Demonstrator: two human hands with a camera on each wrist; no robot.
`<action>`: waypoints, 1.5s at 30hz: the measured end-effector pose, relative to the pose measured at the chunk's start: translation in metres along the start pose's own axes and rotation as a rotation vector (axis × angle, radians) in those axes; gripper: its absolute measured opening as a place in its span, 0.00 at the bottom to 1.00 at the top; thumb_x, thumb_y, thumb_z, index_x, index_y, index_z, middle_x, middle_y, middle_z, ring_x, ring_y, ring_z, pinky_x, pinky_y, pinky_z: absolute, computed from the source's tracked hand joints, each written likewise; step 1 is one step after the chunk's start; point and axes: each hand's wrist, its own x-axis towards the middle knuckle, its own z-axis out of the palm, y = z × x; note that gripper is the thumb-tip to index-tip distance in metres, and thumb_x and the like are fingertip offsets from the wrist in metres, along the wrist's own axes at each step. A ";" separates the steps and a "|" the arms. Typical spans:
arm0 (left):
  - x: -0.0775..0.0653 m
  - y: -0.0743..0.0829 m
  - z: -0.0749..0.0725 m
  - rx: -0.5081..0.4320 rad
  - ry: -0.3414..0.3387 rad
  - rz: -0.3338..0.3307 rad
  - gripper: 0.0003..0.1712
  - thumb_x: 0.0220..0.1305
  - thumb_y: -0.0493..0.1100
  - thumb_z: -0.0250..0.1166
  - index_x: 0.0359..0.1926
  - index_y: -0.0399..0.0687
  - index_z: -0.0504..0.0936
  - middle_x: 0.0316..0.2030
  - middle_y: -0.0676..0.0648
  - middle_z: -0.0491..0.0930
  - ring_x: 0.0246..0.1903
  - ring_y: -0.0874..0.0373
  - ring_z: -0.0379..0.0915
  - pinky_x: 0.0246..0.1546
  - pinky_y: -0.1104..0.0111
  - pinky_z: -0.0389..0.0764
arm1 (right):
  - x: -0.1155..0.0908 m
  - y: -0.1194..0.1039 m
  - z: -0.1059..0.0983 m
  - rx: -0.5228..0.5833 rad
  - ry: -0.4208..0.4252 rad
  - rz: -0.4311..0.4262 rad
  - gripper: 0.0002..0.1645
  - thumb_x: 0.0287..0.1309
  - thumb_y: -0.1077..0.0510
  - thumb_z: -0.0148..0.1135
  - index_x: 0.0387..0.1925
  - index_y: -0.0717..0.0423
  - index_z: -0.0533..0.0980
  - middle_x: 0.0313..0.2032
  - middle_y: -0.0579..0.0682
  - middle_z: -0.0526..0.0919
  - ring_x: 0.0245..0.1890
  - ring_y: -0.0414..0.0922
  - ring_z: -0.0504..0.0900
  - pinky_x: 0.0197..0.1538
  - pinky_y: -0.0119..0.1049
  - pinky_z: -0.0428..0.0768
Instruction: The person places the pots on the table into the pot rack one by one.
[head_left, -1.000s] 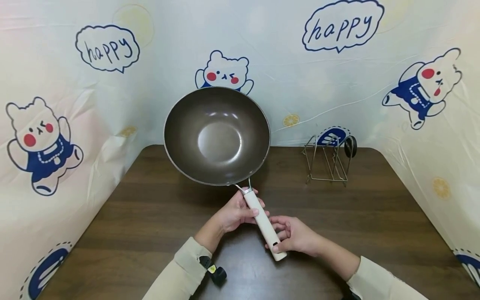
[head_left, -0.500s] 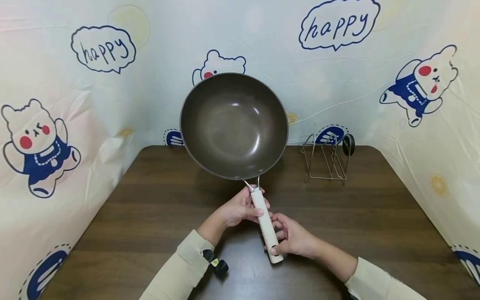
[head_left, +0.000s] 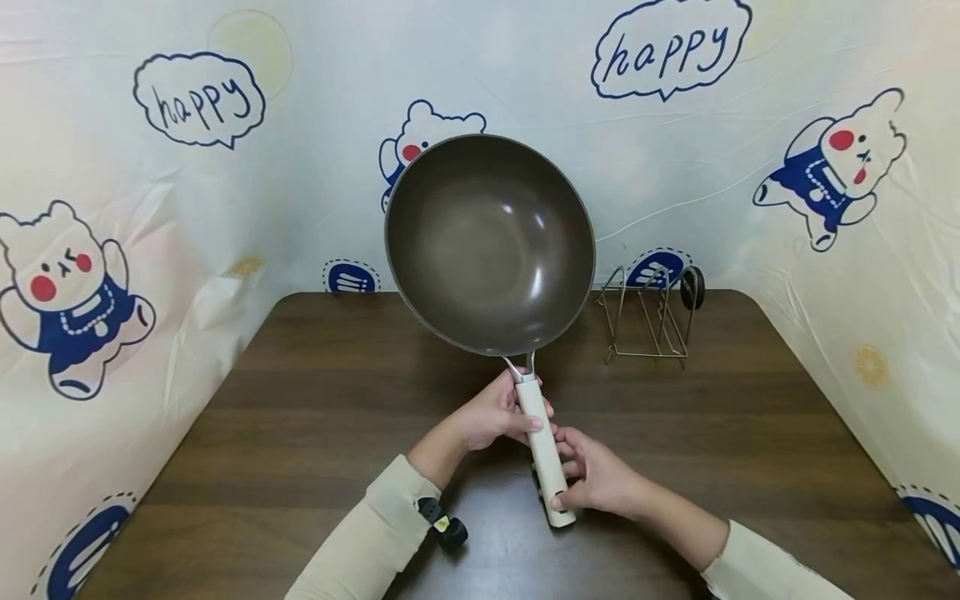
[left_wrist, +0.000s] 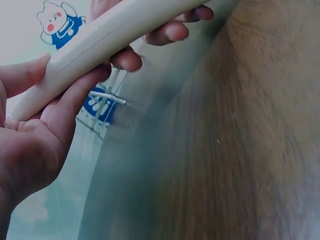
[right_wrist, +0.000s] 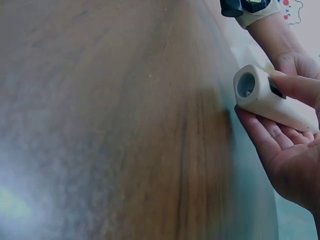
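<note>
A wok (head_left: 480,250) with a brown inside is held up over the table, its bowl tilted toward me and its cream handle (head_left: 542,442) pointing down toward me. My left hand (head_left: 491,417) grips the upper part of this handle near the metal fork, thumb across the front. Near the lower end, my right hand (head_left: 603,479) holds the handle between thumb and fingers. In the right wrist view, the right thumb (right_wrist: 297,86) lies at a dark slot by the round end hole (right_wrist: 246,85). The left wrist view has the left palm (left_wrist: 35,150) under the handle.
A wire rack (head_left: 648,321) stands at the table's back right, with a black round piece (head_left: 693,287) at its side. Behind the brown wooden table (head_left: 322,442) hangs a printed cloth (head_left: 315,167). A small black device (head_left: 450,532) sits on the left wrist.
The wok has moved right and upward, and its bowl faces me more squarely. Its handle has turned closer to upright. Both hands have kept their hold, the left shifting right with it.
</note>
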 end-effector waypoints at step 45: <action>0.052 0.007 0.061 0.058 0.204 0.153 0.34 0.44 0.14 0.66 0.52 0.35 0.67 0.48 0.36 0.82 0.39 0.56 0.78 0.42 0.67 0.80 | -0.036 -0.002 -0.009 -0.246 0.447 -0.082 0.45 0.40 0.76 0.74 0.58 0.66 0.58 0.50 0.71 0.74 0.41 0.57 0.85 0.41 0.38 0.83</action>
